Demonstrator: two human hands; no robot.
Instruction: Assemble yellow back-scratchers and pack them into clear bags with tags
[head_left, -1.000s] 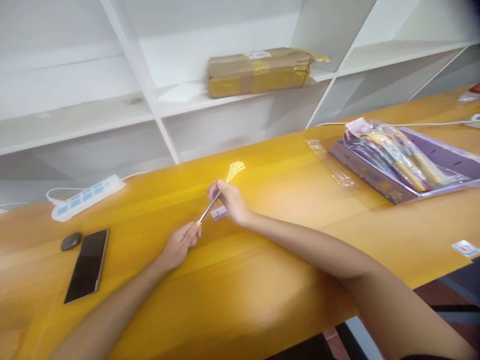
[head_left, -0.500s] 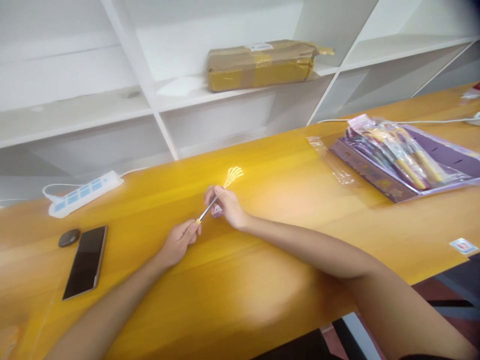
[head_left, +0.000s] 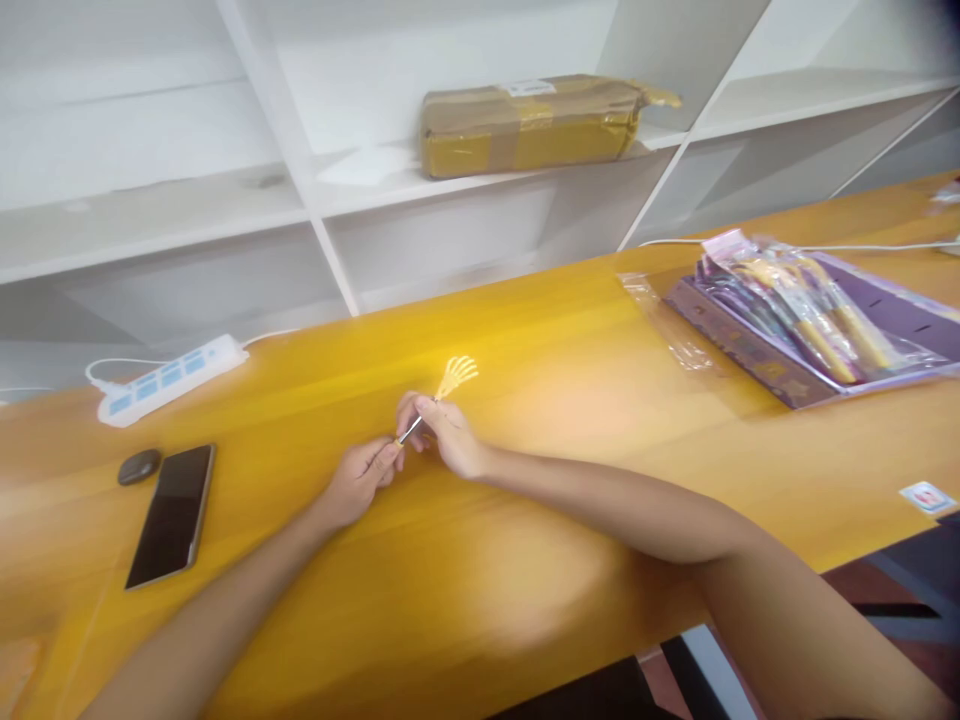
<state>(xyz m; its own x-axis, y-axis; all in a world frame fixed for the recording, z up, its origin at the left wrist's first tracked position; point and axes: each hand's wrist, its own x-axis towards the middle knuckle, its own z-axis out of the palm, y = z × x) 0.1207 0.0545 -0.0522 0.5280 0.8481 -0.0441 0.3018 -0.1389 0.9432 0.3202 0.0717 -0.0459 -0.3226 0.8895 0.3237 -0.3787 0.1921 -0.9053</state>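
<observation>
Back scratcher (head_left: pixel 456 377): left hand (head_left: pixel 361 481) wraps its lower end, right hand (head_left: pixel 451 432) pinches near its head. Adjusting seems in hand; the next move likely needs alignment.

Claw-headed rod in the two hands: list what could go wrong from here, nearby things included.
The metal shaft looks smooth, so the right hand might slip along it toward the left hand and pinch skin. The thin prongs of the claw head stick out past the right hand and could bend if knocked against the table. The phone lies beside the left forearm, which could nudge it.
</observation>
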